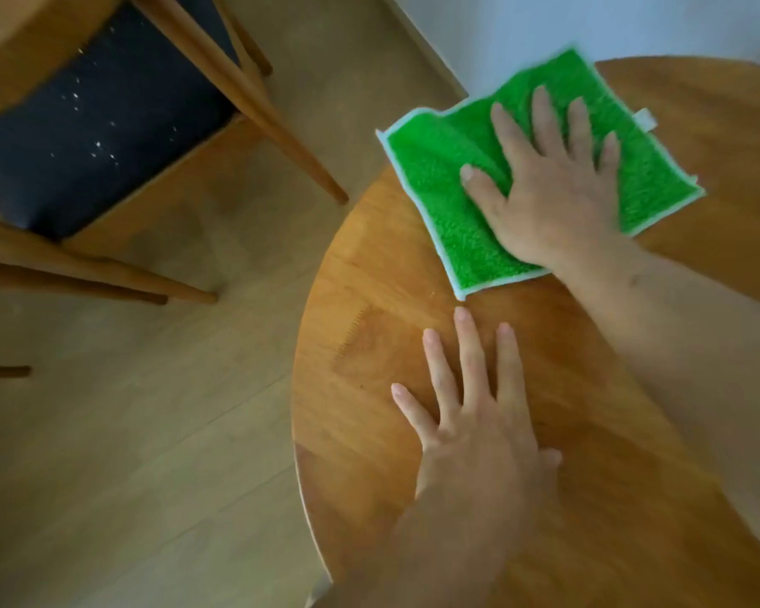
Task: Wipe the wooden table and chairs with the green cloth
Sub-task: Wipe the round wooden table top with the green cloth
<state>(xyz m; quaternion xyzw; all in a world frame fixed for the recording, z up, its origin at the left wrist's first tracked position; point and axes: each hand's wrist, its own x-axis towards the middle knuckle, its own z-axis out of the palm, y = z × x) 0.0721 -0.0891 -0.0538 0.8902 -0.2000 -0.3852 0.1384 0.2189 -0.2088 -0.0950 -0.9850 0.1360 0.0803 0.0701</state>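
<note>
— Pale plank floor [150,432], white wall at the back, and a round wooden table [413,300] filling the right of the room. Where's the cloth?

— The green cloth [439,168] lies flat at the table's far left rim, one corner hanging just over the edge. The right hand [553,199] presses on it, palm down, fingers straight and spread; nothing is pinched or bunched.

— And the other hand?

— The left hand [479,423] rests flat on bare wood nearer the person, fingers apart too, holding nothing. Its middle fingertip sits just short of the cloth's near corner, not touching, I think, though the blur makes that hard to call.

— So which way does the wiping go?

— My guess: the unwiped stretch lies toward the person and to the right, so the cloth, whose long side runs from near-left to far-right, would sweep back across under the right hand. The left one looks like a brace.

— The chairs?

— One chair [97,138] stands well off to the left, dark seat speckled white, legs splayed. It's cut off by the frame, and the table's right side is too.
</note>
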